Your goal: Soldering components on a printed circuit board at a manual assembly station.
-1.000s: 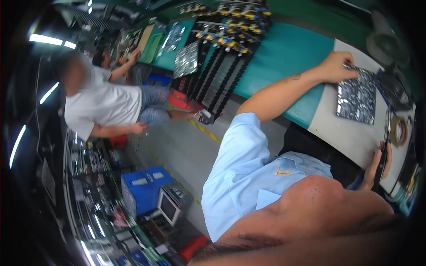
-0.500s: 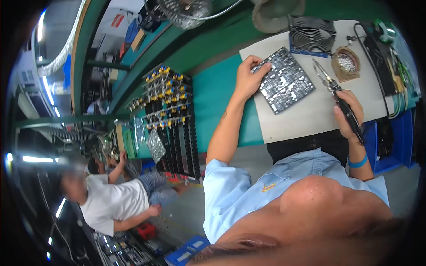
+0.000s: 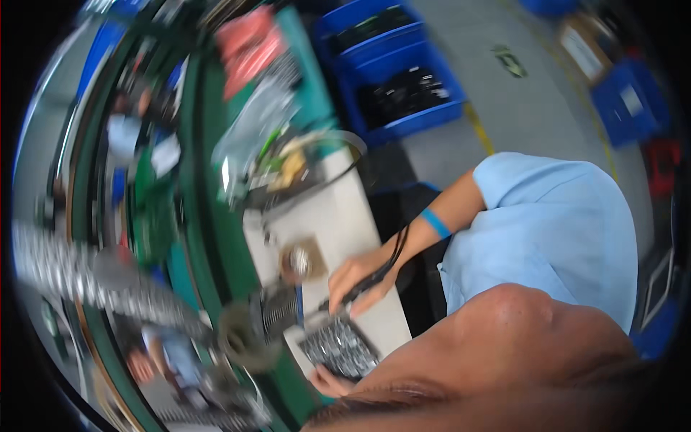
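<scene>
The right hand [image 3: 358, 279] is closed in a firm grip around a slim black tool [image 3: 360, 286] with a dark cable [image 3: 397, 245] that loops up along the forearm, past a blue wristband [image 3: 435, 222]. The tool's tip points down toward a dark circuit board [image 3: 338, 347], which lies flat on the white table [image 3: 338, 216] just below that hand, near but seemingly not touching it. The left hand [image 3: 327, 380] shows only in part at the board's lower edge, its fingers curled against the board; whether it clamps the board or merely steadies it cannot be told, since the person's own head hides the rest.

Just above the right hand sits a small square brownish pad with a shiny round metal piece [image 3: 301, 261] on it. To the left of the board stand a dark finned block [image 3: 275, 315] and a blurred round fan [image 3: 241, 337].

Across the aisle, a blue plastic bin [image 3: 403, 93] holds a heap of black parts, too blurred to tell apart; a second blue bin [image 3: 374, 29] behind it also carries dark contents. More blue crates [image 3: 633, 101] stand on the grey floor [image 3: 533, 108] at the right, beside a yellow floor line.

The table has a green edge [image 3: 216, 237]; clear crinkled plastic bags [image 3: 252, 137] and a reddish packet [image 3: 248, 47] lie further along it. The person wears a light blue short-sleeved shirt [image 3: 554, 230]. Motion blur smears the left part of the view.
</scene>
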`<state>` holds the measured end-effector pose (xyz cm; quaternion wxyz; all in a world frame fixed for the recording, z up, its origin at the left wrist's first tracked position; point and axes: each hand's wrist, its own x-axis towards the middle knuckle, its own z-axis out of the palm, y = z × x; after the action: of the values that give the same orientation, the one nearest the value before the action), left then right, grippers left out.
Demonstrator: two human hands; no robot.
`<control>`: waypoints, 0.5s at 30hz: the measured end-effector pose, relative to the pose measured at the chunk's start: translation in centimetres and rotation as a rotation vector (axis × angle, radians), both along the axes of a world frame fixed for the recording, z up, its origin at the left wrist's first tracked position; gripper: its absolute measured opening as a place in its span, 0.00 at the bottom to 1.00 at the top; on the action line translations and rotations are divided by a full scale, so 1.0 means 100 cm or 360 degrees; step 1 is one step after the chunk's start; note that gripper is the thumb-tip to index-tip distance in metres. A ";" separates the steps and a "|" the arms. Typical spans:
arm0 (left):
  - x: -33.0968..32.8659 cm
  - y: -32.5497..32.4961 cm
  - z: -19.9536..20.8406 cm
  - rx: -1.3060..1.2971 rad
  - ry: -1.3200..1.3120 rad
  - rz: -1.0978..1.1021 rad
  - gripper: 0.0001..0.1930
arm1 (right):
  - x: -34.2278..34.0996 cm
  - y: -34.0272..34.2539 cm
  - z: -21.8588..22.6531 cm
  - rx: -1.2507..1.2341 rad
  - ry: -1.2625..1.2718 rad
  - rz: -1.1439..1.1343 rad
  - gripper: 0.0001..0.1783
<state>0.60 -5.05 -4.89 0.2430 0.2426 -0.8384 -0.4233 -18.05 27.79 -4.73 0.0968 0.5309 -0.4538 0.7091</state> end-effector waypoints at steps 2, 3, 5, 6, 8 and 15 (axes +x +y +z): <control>-0.048 0.031 -0.024 0.0081 0.0193 -0.0190 0.11 | 0.007 0.011 0.005 0.0009 -0.0038 -0.0101 0.15; -0.059 0.057 -0.019 0.0112 0.0401 -0.0159 0.12 | 0.010 0.012 0.007 0.0025 -0.0069 -0.0124 0.15; -0.072 0.154 0.026 0.0207 0.0783 -0.0067 0.13 | 0.012 0.011 0.000 0.0015 -0.0079 -0.0226 0.15; -0.063 0.238 0.092 0.0248 0.0995 0.0052 0.13 | 0.015 0.007 0.006 -0.0001 -0.0058 -0.0166 0.15; -0.080 0.233 0.065 0.0320 0.0948 -0.0107 0.13 | 0.017 0.015 0.001 -0.0006 -0.0070 -0.0304 0.15; -0.104 0.210 0.024 0.0468 0.0821 -0.0350 0.12 | 0.012 0.000 -0.003 -0.0089 -0.0026 -0.0332 0.15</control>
<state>-9.84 15.98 -2.53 0.3628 0.0676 -0.7000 -0.6114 -16.88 27.74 -5.02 0.1811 0.4721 -0.4874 0.7119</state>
